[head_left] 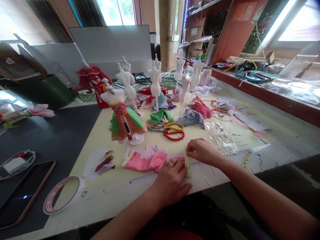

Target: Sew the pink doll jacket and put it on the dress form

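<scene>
pale worktop (112,200) under the window light, crowded at the back with white dress forms (155,81), and here's the pink cloth (143,162) lying along the near side, across the ruler (142,178). my left hand (172,178) is on its right part, fingers loosely spread and pressing down, gripping nothing i can make out. my right hand (202,150) is curled just beside that end; whether its fingertips pinch anything, i cannot tell. trouble spot: the cloth is rumpled left of my palm, so uneven pressure could skew the layers or set a crease. if the ruler slides with it, the edges could go crooked. red-and-yellow scissors (165,127) lie just beyond; a careless reach could snag the cloth on them. and my right forearm passes over a loose bead strand (208,182), where a dropped sleeve or wrist could scatter it.
</scene>
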Tool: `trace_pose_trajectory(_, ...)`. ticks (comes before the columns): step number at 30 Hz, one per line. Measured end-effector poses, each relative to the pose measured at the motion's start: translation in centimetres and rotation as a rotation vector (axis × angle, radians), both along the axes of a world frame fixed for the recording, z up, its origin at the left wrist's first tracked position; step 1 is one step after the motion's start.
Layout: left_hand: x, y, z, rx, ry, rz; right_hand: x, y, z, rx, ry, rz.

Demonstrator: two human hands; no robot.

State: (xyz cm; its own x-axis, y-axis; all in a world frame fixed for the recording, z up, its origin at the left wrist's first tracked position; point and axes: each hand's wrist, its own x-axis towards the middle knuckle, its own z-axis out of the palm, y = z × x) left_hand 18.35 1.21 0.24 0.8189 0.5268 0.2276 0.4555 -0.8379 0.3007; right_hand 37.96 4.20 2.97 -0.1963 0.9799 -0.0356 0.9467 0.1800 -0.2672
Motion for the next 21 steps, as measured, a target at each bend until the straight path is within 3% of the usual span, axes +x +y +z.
trace_pose_trajectory(6, -0.04, -0.06, -0.04, 0.005, -0.030, 0.010, 0.09, -0.05, 0.05, 0.009, 0.007, 0.003)
trace_pose_trajectory(21, -0.07, -0.03, -0.25, 0.006, -0.027, 0.002, -0.61, 0.22, 0.43, 0.012, -0.076, 0.161)
